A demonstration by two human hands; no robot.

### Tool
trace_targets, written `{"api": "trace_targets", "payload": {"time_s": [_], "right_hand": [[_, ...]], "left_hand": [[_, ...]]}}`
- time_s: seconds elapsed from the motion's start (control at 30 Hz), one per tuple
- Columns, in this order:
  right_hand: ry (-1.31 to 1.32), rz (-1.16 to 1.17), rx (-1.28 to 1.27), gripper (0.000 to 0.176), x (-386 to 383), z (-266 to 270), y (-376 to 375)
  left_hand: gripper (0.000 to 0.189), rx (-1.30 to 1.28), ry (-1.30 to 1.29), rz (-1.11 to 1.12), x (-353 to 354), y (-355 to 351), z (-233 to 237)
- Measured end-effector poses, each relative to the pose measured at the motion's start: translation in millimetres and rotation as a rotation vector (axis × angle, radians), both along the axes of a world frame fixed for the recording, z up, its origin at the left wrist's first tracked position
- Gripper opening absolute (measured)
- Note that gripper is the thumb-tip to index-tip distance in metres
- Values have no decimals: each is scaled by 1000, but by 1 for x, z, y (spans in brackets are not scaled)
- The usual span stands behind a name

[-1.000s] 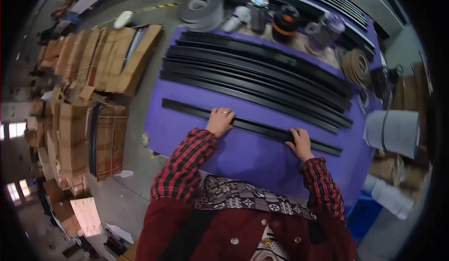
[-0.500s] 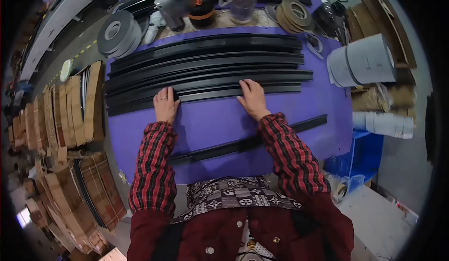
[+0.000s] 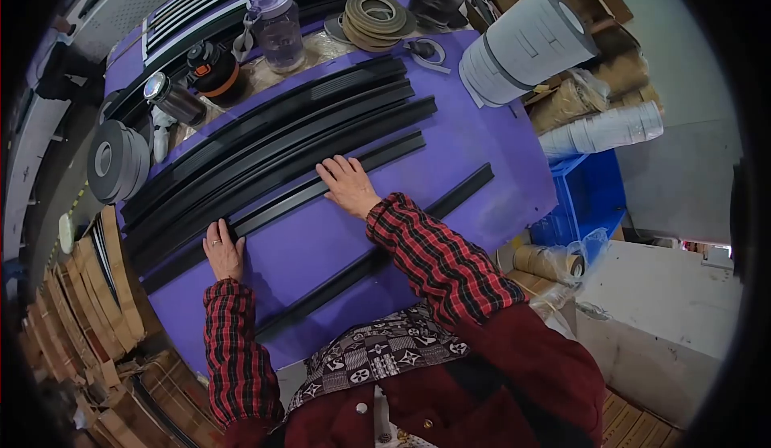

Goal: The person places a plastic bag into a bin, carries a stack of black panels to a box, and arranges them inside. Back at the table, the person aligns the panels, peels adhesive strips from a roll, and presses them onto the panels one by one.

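The left hand and right hand lie flat, fingers spread, on a long black profile strip. It lies nearest of a row on the purple bench. A second black strip lies apart.

The long strips on the counter are black and matt, smooth like plastic or coated metal, and the counter's purple cover is smooth with a faint sheen. At the counter's far edge stand a clear glossy plastic bottle and a roll of matt white paper; off its left side lies rough brown cardboard, and the sleeve is checked cloth.
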State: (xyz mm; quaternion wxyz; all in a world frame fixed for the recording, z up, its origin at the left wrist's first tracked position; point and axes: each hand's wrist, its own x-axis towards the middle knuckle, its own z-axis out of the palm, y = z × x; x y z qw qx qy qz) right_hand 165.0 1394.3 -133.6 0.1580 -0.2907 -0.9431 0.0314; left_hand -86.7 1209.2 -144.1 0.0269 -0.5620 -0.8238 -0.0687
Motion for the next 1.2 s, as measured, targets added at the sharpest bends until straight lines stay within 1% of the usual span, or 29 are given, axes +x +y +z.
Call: {"api": "trace_targets", "payload": {"time_s": [0.07,0.13,0.17,0.2,0.23,0.3,0.33,0.37,0.43,0.5,0.63,0.67,0.73,0.8,0.83,0.87,0.93,1.0,1.03,1.07,1.1,1.13,1.17,1.2], "right_hand": [[2,30,-12,55,2,-3,7],[6,53,-15,55,7,-8,12],[-28,99,-77,54,11,-9,16],[-66,140,-143,53,18,-11,18],[-72,119,-147,53,30,-9,19],[-135,145,-282,51,66,-5,25],[-5,151,-233,49,88,-7,28],[-9,137,-258,49,111,-7,31],[-16,112,-304,49,148,-1,33],[-46,83,-346,48,172,3,30],[-27,32,-406,46,186,11,19],[-47,14,-413,45,188,12,13],[-68,15,-432,44,194,16,4],[-83,34,-442,41,200,22,-5],[-103,36,-439,39,196,26,-7],[-89,58,-435,39,183,25,-3],[-57,53,-454,36,169,26,-2],[120,111,-298,37,117,26,9],[199,138,-219,38,88,27,19],[219,136,-168,43,57,32,27],[249,111,-177,47,31,33,35],[236,83,-161,49,8,30,45],[225,55,-150,51,-11,24,52],[156,33,-145,52,-23,14,55]], "left_hand": [[56,-22,-2,-1,-1,-1,-4],[54,-86,2,-55,-3,5,1],[54,-82,7,-65,-3,8,4],[53,-130,-53,-96,2,8,10],[51,-182,-118,-132,9,8,14],[50,-160,-210,-221,39,9,13],[50,-153,-271,-253,59,9,12],[50,-78,-303,-315,79,11,11],[49,-41,-368,-362,114,13,5],[48,-49,-410,-361,137,12,6],[49,-72,-428,-362,153,-3,8],[48,-83,-399,-360,155,-10,5],[47,-57,-435,-360,160,-24,4],[42,-66,-454,-413,160,-30,6],[40,-62,-487,-446,154,-31,5],[35,-97,-565,-406,138,-28,2],[34,142,-454,-198,92,-3,-1],[39,266,-196,-24,50,34,16],[43,255,-117,11,28,49,15],[47,249,-42,39,9,63,15],[49,159,5,48,-5,71,13],[51,65,57,56,-16,75,12],[51,-33,40,90,-23,73,3],[51,-32,69,65,-24,70,-3]]}}
